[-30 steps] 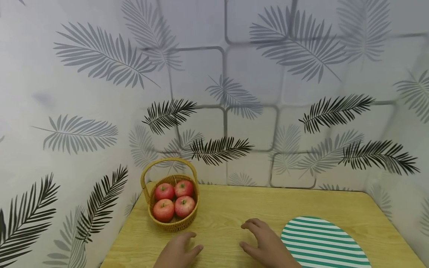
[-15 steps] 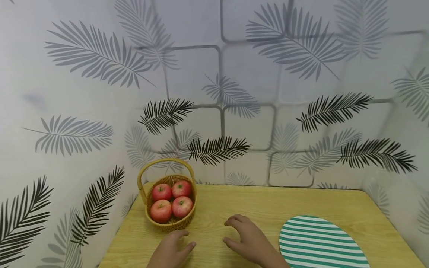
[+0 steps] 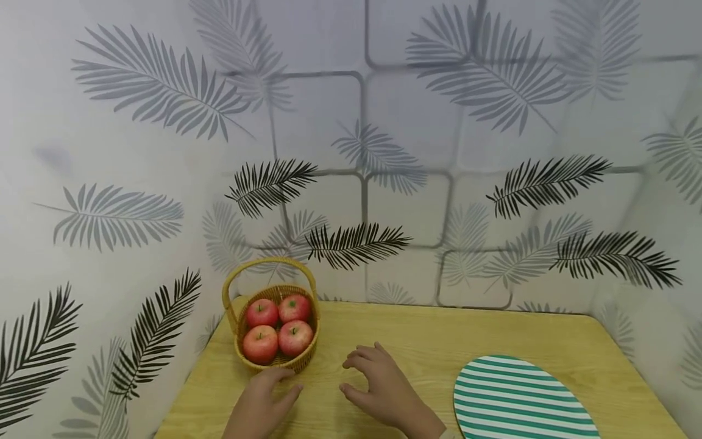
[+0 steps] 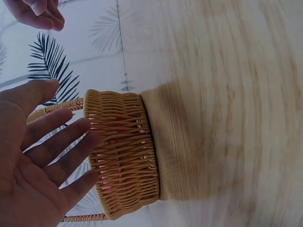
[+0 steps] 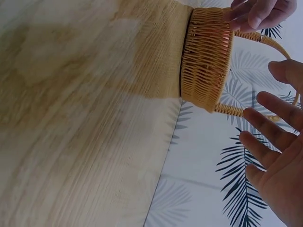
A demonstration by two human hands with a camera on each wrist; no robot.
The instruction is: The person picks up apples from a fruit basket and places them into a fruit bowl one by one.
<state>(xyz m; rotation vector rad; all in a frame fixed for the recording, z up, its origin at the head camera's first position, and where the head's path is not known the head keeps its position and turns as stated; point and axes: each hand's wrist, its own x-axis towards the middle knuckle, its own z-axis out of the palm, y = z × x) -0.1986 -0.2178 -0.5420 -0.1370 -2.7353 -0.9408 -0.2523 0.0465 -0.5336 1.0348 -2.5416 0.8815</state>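
Observation:
A wicker basket point(image 3: 300, 363) with a tall arched handle point(image 3: 269, 261) stands at the back left of the wooden table. Several red apples point(image 3: 295, 338) lie in it, stems up. My left hand point(image 3: 260, 402) is just in front of the basket with its fingers spread and holds nothing; whether it touches the rim I cannot tell. To the right of the basket, my right hand point(image 3: 381, 385) hovers with loosely bent fingers and nothing in it. In the left wrist view the basket's woven side point(image 4: 123, 151) shows beyond the left hand's fingers point(image 4: 71, 137).
An oval green-and-white striped mat point(image 3: 521, 396) lies at the right of the table point(image 3: 417, 329). Behind the table's back edge rises a wall point(image 3: 406, 274) with a leaf pattern, and another wall point(image 3: 137, 274) runs along the left.
Both hands have moved left and slightly farther forward, the right one the most, away from the striped mat. The basket and apples stay in place on the table.

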